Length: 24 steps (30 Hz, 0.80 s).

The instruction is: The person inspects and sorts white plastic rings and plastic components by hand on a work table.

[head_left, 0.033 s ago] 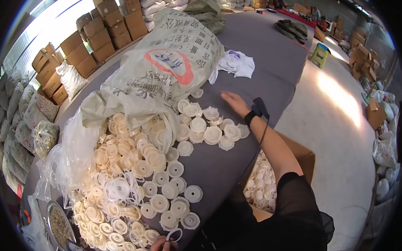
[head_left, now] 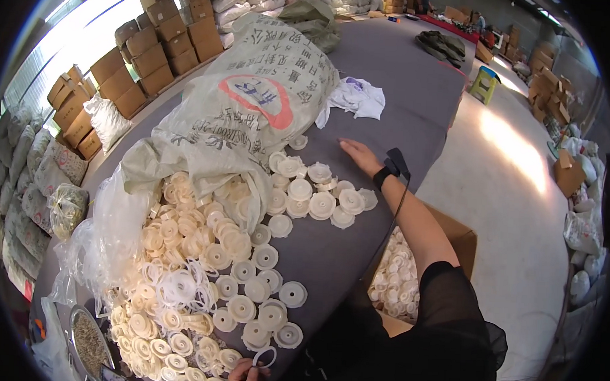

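My left hand (head_left: 246, 374), low in the view, pinches a thin white plastic ring (head_left: 273, 354) between its fingers. Beside it spreads a large heap of cream plastic discs (head_left: 169, 226) with raised hubs. More rings (head_left: 179, 287) lie tangled on that heap. Paler discs (head_left: 272, 315) are scattered at its right side. My right hand (head_left: 361, 157) reaches over the grey table with fingers stretched out and nothing in it; a dark band (head_left: 381, 177) circles the wrist. Just left of and below it sits a cluster of whitish discs (head_left: 322, 204).
A big woven sack (head_left: 255, 88) lies on the table (head_left: 396, 73), its mouth at the heap. A white cloth (head_left: 358, 98) is beyond. An open carton (head_left: 454, 239) of white pieces stands under my right arm. A metal bowl (head_left: 90, 341) holds small bits.
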Each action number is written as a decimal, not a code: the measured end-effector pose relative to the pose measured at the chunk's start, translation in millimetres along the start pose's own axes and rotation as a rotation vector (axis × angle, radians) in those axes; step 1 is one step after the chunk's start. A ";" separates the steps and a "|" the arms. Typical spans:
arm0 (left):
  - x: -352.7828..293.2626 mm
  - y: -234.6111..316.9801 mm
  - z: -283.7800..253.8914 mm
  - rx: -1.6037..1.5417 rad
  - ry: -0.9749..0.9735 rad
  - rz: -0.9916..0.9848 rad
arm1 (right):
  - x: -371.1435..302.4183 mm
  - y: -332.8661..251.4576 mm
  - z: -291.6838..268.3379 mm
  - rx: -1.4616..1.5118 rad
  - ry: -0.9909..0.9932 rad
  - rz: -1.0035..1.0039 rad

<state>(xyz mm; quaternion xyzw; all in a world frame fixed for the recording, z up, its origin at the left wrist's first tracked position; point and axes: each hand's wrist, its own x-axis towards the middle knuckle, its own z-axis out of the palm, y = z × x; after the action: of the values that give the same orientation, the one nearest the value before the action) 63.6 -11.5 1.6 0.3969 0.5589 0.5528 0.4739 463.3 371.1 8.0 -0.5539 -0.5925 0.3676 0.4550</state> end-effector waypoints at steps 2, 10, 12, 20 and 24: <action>-1.0 -2.5 -3.9 -0.029 -0.012 -0.028 | 1.0 11.1 -4.8 -0.079 -0.053 0.111; -3.3 2.8 -19.6 0.068 -0.058 -0.146 | 73.9 0.7 41.0 -0.276 -0.344 0.063; 1.8 1.5 -18.9 0.040 -0.032 -0.143 | 95.0 4.3 51.1 -0.258 -0.394 0.068; 14.0 6.1 -9.1 -0.104 0.055 -0.099 | 90.5 -15.0 85.9 0.034 -0.559 0.151; 5.0 15.0 -0.8 -0.166 0.053 -0.070 | 38.2 -58.4 55.1 -0.154 -0.559 0.040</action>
<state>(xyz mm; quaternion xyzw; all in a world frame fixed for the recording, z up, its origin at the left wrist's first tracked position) 60.4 -5.8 15.9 0.3216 0.5369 0.5906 0.5094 393.4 406.0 50.5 -0.4757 -0.7101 0.4687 0.2232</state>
